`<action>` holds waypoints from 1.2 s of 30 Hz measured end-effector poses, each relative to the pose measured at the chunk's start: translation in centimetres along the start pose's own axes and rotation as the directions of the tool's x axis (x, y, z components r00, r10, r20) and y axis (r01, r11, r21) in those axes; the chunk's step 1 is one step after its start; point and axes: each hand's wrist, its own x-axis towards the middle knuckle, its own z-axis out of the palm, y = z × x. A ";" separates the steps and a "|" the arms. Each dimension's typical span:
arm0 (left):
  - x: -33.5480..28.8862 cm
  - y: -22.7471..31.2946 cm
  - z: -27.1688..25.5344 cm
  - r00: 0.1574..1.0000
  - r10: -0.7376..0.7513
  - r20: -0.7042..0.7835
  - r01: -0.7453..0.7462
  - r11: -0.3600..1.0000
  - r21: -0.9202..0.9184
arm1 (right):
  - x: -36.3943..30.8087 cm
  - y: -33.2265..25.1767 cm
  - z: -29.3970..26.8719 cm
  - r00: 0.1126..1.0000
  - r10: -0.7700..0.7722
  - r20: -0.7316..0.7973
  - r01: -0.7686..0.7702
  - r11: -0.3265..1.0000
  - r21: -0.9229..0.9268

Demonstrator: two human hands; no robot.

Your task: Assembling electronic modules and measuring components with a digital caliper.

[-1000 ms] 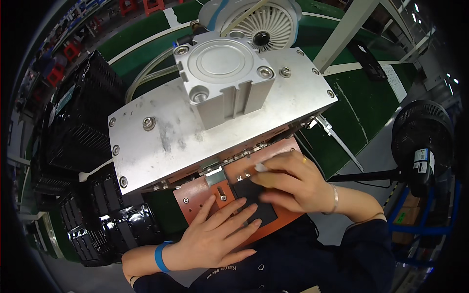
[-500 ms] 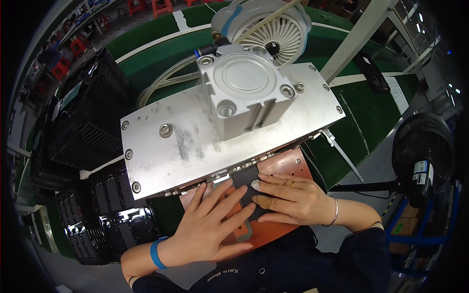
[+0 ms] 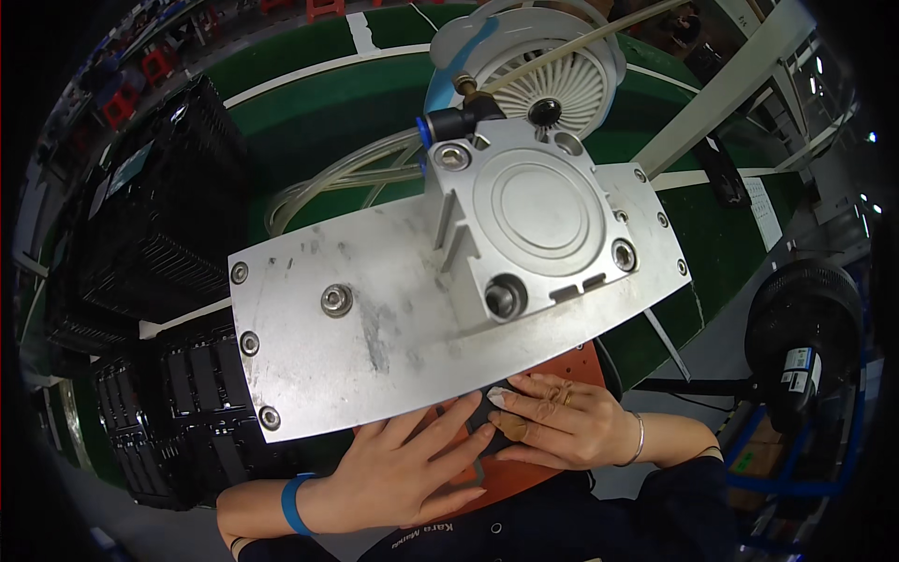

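My left hand (image 3: 393, 468), a blue band at its wrist, lies palm down with fingers spread. Its fingertips reach the orange plate and the edge of a dark flat piece (image 3: 483, 410). The fingers of my right hand (image 3: 576, 426) rest stretched out on that piece, one tip covered white and another tan. Beneath both hands is the orange plate (image 3: 582, 367). A silver metal press (image 3: 412, 323) overhangs the plate and hides the piece's far end and some left fingertips.
A square pneumatic cylinder (image 3: 538, 211) with clear hoses (image 3: 346, 173) tops the press. Stacked black trays (image 3: 154, 211) and trays with dark pieces (image 3: 201, 375) stand left. A white fan (image 3: 552, 94) is behind; a black fan (image 3: 805, 318) stands right on a stand.
The view has shifted, so the press now covers more of the plate and the far end of the dark piece. Both hands keep nearly the same pose on the plate and piece.
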 end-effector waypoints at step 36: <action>-0.2 2.4 -1.1 0.897 -0.224 -0.381 0.095 0.940 -0.329 | -1.1 -4.0 -0.5 0.661 0.734 0.158 -0.318 0.083 0.945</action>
